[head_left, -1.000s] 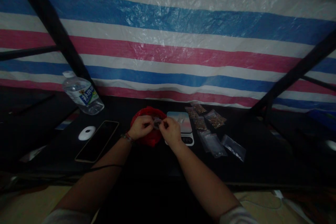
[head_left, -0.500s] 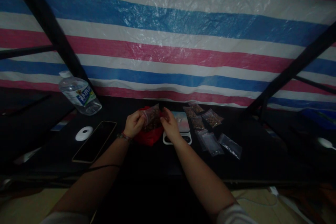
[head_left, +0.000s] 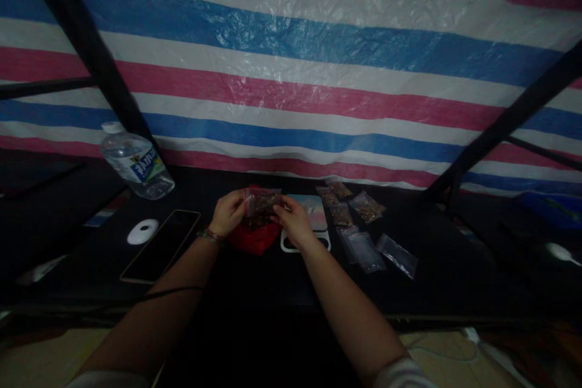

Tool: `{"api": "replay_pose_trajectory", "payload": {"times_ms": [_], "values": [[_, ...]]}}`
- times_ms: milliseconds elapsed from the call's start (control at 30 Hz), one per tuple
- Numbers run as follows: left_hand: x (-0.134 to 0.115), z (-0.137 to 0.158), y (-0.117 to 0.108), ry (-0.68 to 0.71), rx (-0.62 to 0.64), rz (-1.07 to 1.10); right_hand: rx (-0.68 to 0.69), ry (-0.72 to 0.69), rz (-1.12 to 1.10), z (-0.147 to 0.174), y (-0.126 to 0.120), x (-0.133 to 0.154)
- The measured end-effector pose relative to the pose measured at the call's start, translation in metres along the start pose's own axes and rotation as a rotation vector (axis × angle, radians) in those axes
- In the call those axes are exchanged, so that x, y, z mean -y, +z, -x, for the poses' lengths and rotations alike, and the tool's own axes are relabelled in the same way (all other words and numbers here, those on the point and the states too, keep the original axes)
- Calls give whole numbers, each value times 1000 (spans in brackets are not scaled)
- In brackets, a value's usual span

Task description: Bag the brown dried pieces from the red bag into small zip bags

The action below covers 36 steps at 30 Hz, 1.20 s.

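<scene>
Hands meet at the centre of the frame: our left hand (head_left: pixel 228 212) and right hand (head_left: pixel 293 221) each pinch a side of a small clear bag (head_left: pixel 260 201) of brown bits, held just above a red bag (head_left: pixel 254 236). Right of it sits a scale (head_left: pixel 313 224); a phone (head_left: pixel 161 245) lies lower left.

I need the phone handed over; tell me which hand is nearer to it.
Left. The left hand holds a small clear bag just right of the phone. The right hand grips the same bag farther right, by the scale.
</scene>
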<state>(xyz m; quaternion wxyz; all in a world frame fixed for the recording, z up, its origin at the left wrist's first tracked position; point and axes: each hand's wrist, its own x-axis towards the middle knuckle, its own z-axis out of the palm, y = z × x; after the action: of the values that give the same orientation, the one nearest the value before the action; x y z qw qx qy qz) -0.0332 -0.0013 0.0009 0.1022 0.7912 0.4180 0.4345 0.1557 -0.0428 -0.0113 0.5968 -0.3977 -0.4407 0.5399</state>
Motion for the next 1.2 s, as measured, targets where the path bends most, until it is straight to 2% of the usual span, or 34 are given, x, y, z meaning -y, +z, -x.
{"api": "replay_pose_trajectory", "payload": {"times_ms": [133, 233, 367, 467, 533, 667, 733, 833, 1200], "values": [[4, -2, 2, -30, 30, 3, -108, -38, 46, -5, -4, -4], [7, -4, 5, -62, 45, 3, -184, -97, 200, -8, -10, -4], [10, -5, 10, -156, -8, 3, -226, -315, 554, -5, -13, 3], [11, -5, 9, -127, -90, -27, -226, -428, 685, 0, -11, 8], [6, -3, 7, -24, -67, -49, -213, -454, 712, 2, -9, 10], [-10, 2, 14, 145, 126, -71, -148, -481, 740, 7, -3, 11], [-16, 3, 22, 130, 164, -95, -95, -489, 712, 8, 0, 10], [-17, 3, 31, 70, 147, -143, -68, -493, 676, 10, 2, 10], [-14, -1, 28, -23, 173, -257, -238, -525, 638, 10, -5, 13]]}}
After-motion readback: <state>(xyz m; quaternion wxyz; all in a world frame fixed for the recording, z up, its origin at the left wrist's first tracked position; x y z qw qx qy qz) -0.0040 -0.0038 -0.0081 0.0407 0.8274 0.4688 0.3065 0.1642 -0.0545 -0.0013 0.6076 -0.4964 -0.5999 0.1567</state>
